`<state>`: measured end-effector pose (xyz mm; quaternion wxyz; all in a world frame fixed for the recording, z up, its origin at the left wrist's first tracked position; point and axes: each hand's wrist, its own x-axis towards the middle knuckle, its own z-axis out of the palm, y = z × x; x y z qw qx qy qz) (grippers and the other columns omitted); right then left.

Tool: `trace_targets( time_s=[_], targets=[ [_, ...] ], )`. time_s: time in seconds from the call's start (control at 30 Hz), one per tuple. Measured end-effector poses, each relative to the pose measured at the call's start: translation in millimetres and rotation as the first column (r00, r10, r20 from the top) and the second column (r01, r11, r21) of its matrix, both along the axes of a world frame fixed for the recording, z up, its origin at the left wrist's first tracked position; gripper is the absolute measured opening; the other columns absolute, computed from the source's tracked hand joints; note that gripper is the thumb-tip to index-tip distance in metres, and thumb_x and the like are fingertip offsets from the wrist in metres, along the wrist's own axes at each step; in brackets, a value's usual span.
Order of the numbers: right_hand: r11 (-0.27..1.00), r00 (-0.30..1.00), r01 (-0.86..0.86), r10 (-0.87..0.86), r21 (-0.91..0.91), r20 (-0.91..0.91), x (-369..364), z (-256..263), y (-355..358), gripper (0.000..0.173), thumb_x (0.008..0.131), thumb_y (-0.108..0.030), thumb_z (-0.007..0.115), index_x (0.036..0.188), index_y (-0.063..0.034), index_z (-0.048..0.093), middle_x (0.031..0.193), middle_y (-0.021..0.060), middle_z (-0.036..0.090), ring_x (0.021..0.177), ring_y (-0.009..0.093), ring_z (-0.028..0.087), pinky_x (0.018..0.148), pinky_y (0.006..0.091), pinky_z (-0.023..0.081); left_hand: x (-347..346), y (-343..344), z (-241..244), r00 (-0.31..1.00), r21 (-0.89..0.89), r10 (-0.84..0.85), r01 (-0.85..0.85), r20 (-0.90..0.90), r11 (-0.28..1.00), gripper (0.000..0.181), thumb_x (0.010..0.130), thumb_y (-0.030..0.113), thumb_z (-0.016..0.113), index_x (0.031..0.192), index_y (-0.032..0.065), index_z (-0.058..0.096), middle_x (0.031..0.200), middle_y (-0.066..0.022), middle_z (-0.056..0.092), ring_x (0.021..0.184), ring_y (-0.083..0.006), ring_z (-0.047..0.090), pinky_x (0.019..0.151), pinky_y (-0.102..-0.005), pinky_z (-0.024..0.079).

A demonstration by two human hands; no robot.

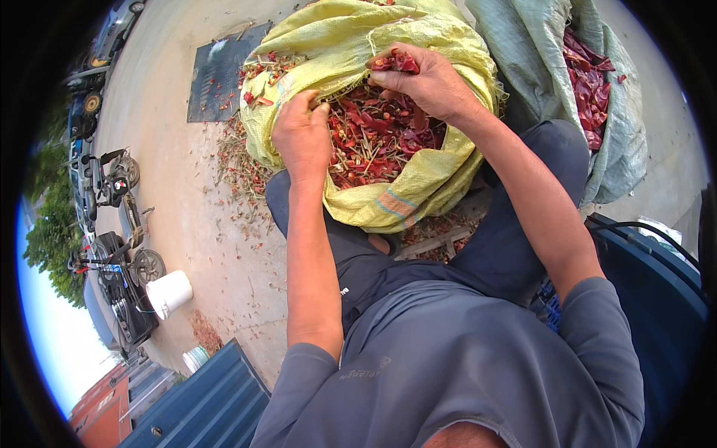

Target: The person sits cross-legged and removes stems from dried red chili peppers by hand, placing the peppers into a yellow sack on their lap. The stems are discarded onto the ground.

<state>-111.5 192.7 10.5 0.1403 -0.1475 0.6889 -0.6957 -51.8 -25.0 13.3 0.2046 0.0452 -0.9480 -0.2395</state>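
Note:
Between my knees stands a yellow woven sack (302, 42) with its mouth rolled open. Inside lie dried red chili pieces (386, 131) mixed with straw-coloured stems. My right hand (431, 81), above the far right of the opening, grips a small clump of red chili pieces (399, 61) between thumb and fingers. At the left side of the mouth, my left hand (302, 134) is curled over the rim, thumb near the forefinger. Whether it pinches the rim or a small piece cannot be made out.
A grey-green woven sack (616, 162) with larger red chili pieces (588, 84) stands to the right. Stem debris (241, 154) litters the concrete beside a dark mat (210, 84). A white bucket (169, 294) and motorcycles (120, 185) are at left; blue corrugated panels (207, 400) are nearby.

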Motion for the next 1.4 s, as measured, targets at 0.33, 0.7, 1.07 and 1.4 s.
trace_targets(
  time_s=[0.33,0.7,1.07,1.4],
  targets=[
    [0.988,0.990,0.095,-0.106,0.118,0.088,-11,-10,13,0.019,0.086,-0.018,0.076,0.094,-0.0034,0.066,0.069,-0.0002,0.062,0.058,0.008,0.055,0.054,0.0260,0.047,3,25,-62,0.983,-0.045,-0.182,0.181,-0.017,0.982,0.012,0.080,0.008,0.074,0.092,0.0066,0.074,0.090,-0.0106,0.067,0.076,-0.0275,0.066,0.069,-0.0383,0.053],
    [0.985,0.955,-0.060,0.103,-0.161,0.278,11,-13,-9,0.016,0.085,-0.012,0.078,0.094,-0.0039,0.067,0.087,0.0018,0.069,0.076,0.009,0.062,0.072,0.0254,0.051,25,69,-25,0.970,0.086,-0.030,0.052,-0.242,0.995,0.006,0.086,0.002,0.073,0.091,0.0035,0.070,0.084,-0.0033,0.069,0.071,-0.0058,0.061,0.064,-0.0240,0.049],
    [0.936,0.969,0.034,0.055,-0.351,0.239,1,-19,2,0.018,0.083,0.001,0.067,0.100,-0.0018,0.061,0.093,0.0067,0.069,0.080,0.013,0.065,0.077,0.0283,0.054,30,61,-31,0.987,0.811,-0.016,-0.123,0.161,0.571,0.023,0.091,0.002,0.068,0.112,-0.0018,0.062,0.086,-0.0050,0.067,0.071,-0.0079,0.060,0.060,-0.0218,0.049],
    [0.983,0.957,0.109,-0.064,-0.146,0.283,-11,3,25,0.022,0.084,-0.018,0.080,0.097,-0.0067,0.067,0.068,-0.0035,0.057,0.057,0.004,0.049,0.049,0.0213,0.038,-15,38,-67,0.936,-0.329,-0.049,0.171,0.348,0.929,0.026,0.083,0.009,0.070,0.110,0.0087,0.069,0.108,-0.0190,0.066,0.086,-0.0382,0.068,0.075,-0.0458,0.055]
  ],
)
